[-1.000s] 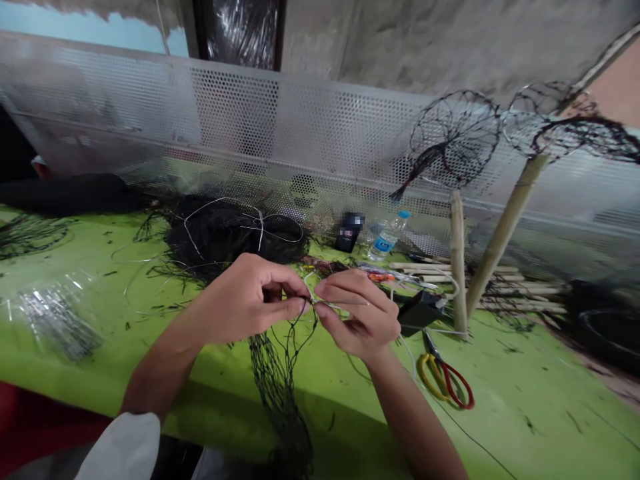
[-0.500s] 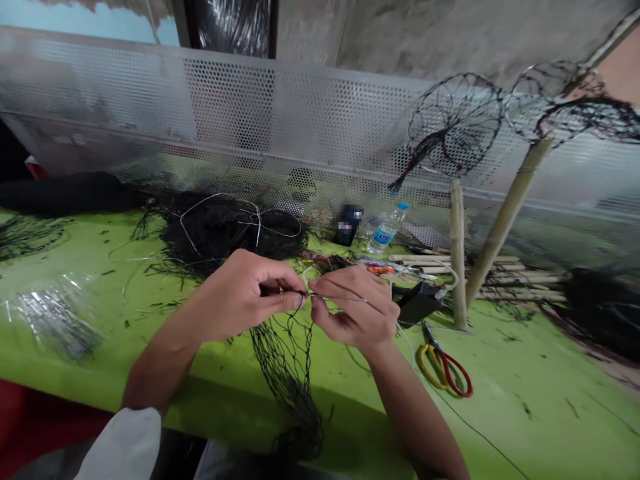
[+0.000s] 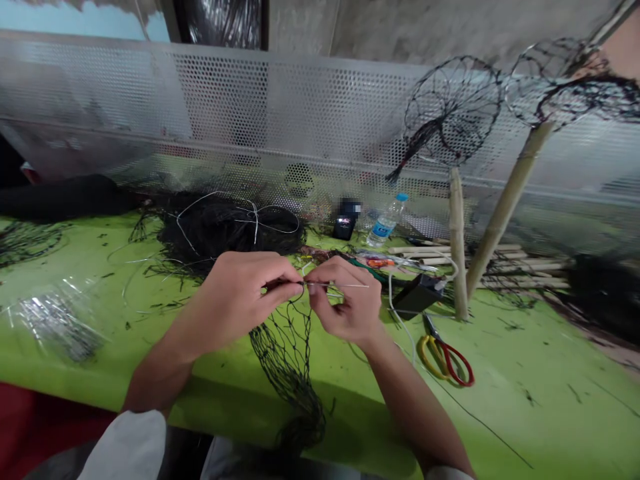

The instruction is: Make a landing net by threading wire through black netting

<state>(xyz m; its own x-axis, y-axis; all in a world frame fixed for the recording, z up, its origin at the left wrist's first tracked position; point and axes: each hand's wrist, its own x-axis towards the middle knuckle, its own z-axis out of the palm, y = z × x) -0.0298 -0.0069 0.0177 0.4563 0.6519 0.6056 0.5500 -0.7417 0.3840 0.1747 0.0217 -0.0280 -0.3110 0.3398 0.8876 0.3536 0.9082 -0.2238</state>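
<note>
Soft, even light gives only faint shadows. Wide-angle distortion bends the perforated metal panel (image 3: 310, 113); the frame's edges and right side blur.

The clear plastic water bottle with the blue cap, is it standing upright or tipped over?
Tilted, not upright: the clear plastic water bottle leans with its blue cap toward the perforated metal panel behind it.

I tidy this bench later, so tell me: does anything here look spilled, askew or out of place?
Short black offcuts are strewn over the green table. The scissors lie open beside the right hand. The water bottle leans against the perforated panel. Loose wire straggles from the black netting heap.
</note>
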